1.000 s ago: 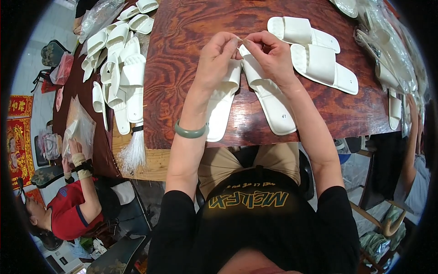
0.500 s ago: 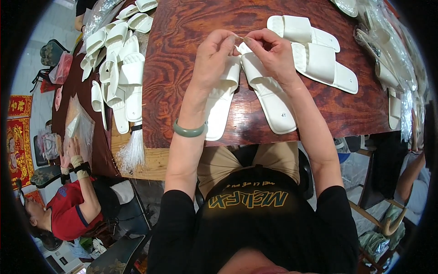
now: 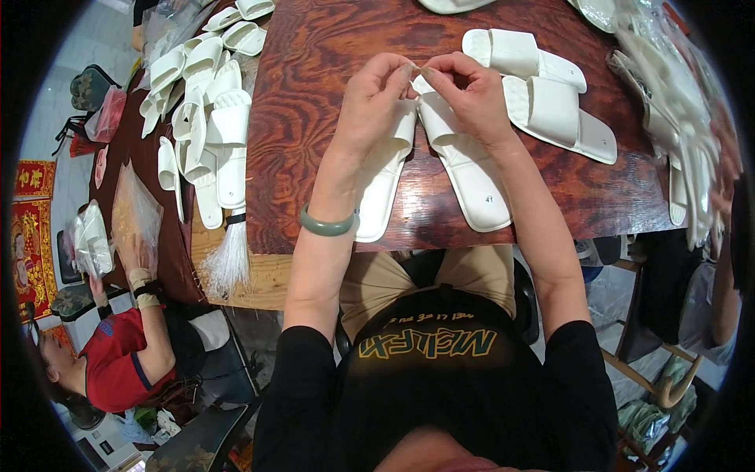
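Two white slippers lie side by side on the table under my hands, toes pointing away from me: the left slipper and the right slipper. Above their toe ends, my left hand and my right hand meet fingertip to fingertip, both pinched. Between the fingertips runs a thin pale strand, too fine to make out fully. My fingers partly hide the slippers' straps and toe ends. A green bangle circles my left wrist.
More white slippers rest at the right of the wooden table. Left are piled slippers and a bundle of white strands. A co-worker in red holds clear bags; plastic-wrapped slippers line the right edge.
My hands stay pinched in nearly the same place. At left, the co-worker's hands have moved apart with the bags. Another slipper edge now shows at the table's far side; the wrapped slippers at right have shifted.
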A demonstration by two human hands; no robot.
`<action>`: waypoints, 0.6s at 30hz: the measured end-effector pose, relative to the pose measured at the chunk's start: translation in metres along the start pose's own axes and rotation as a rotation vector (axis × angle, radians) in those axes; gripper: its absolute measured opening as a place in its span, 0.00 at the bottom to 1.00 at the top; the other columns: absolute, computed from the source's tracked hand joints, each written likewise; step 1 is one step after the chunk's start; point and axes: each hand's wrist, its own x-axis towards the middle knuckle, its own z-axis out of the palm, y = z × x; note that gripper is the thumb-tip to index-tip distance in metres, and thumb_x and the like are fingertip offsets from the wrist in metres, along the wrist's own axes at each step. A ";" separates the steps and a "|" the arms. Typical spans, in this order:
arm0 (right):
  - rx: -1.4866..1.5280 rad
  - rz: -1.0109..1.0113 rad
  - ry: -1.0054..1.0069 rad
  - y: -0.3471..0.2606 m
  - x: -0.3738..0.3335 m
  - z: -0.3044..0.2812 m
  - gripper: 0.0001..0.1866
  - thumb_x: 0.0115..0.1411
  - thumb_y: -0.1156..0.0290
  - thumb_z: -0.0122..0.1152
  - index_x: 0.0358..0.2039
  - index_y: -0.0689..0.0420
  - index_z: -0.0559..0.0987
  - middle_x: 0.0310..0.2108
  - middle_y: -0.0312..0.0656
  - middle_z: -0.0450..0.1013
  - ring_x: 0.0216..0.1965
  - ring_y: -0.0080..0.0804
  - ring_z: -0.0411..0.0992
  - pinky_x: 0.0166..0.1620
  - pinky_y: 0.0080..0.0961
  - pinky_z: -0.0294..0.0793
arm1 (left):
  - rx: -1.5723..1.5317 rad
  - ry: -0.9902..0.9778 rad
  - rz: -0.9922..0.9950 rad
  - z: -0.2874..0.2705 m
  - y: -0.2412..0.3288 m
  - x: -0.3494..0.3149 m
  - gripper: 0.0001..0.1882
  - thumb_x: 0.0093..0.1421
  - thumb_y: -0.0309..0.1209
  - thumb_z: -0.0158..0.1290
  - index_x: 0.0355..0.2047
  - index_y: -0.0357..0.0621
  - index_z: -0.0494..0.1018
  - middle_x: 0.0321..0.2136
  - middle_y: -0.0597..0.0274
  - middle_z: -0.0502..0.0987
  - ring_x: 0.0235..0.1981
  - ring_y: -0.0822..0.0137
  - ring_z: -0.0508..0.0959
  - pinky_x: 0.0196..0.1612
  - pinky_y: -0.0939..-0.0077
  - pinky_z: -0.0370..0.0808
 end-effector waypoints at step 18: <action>0.043 0.086 -0.012 -0.002 0.000 -0.001 0.07 0.56 0.72 0.63 0.32 0.62 0.79 0.25 0.28 0.70 0.26 0.12 0.63 0.29 0.12 0.63 | 0.091 -0.026 0.021 -0.005 -0.003 0.003 0.07 0.65 0.28 0.47 0.38 0.37 0.72 0.27 0.70 0.72 0.29 0.80 0.71 0.35 0.86 0.71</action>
